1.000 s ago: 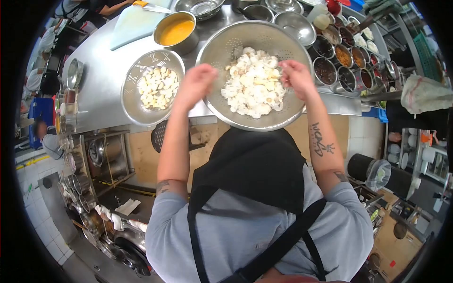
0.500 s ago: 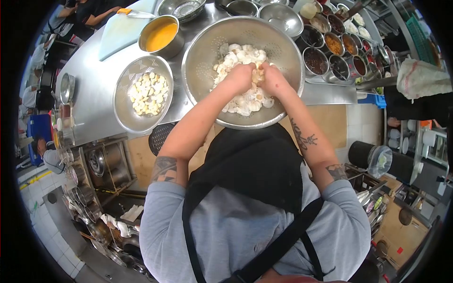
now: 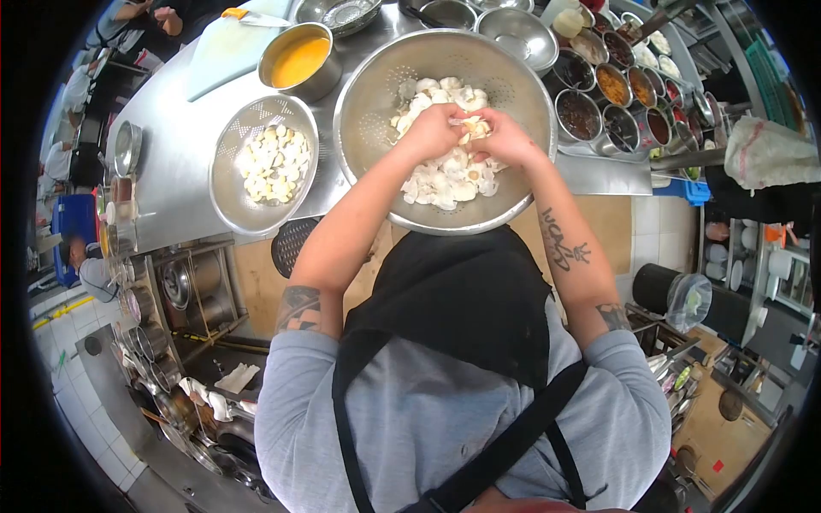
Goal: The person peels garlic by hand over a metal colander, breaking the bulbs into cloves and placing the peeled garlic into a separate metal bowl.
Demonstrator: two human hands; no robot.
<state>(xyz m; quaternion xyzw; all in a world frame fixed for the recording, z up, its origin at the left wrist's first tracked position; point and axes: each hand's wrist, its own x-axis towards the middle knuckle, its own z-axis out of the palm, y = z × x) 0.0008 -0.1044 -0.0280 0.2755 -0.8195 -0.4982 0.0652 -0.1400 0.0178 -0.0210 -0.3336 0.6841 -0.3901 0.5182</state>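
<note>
Both hands meet inside a large steel colander [image 3: 363, 141], over a heap of garlic [image 3: 449, 184] with papery white skins. My left hand [image 3: 434, 134] has its fingers pinched together at a piece of garlic [image 3: 475, 129]. From the other side, my right hand [image 3: 506, 141] curls its fingers and thumb around the same piece. The fingertips partly hide it. To the left, a smaller colander [image 3: 224, 184] holds peeled garlic cloves [image 3: 274, 162].
A pot of orange liquid [image 3: 299, 64] stands behind the smaller colander. Beyond it, a knife [image 3: 256, 17] rests on a cutting board [image 3: 227, 56]. Metal bowls [image 3: 517, 38] line the back. Containers of sauces and ingredients [image 3: 579, 114] crowd the right side.
My hands have turned slightly at the garlic, the right hand opening out a little around it. The whole view has shifted slightly. A person's hands at the upper left have moved.
</note>
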